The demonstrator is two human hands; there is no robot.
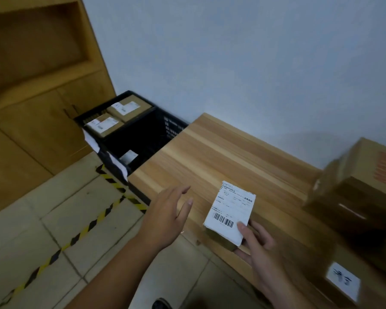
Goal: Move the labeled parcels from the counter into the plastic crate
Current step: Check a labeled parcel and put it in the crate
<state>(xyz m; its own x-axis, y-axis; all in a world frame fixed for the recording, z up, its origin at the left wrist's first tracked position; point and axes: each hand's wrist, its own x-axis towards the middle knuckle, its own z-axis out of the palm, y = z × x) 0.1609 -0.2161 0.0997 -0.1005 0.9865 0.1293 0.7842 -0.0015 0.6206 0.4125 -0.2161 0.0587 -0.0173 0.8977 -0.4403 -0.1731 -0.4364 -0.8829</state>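
Observation:
My right hand (257,244) grips a small cardboard parcel (228,216) by its near end, thumb on its white barcode label, just above the wooden counter (210,157). My left hand (168,211) hovers open to the parcel's left, over the counter's front edge, holding nothing. The black plastic crate (172,128) stands on the floor past the counter's left end. Two labeled parcels (118,115) lie on top at the crate's far side, and a white label (128,156) shows deeper inside.
Larger cardboard boxes (361,186) are stacked at the counter's right end, and another labeled parcel (343,281) lies at the near right. A wooden cabinet (31,97) stands left of the crate. Yellow-black tape (87,228) marks the tiled floor.

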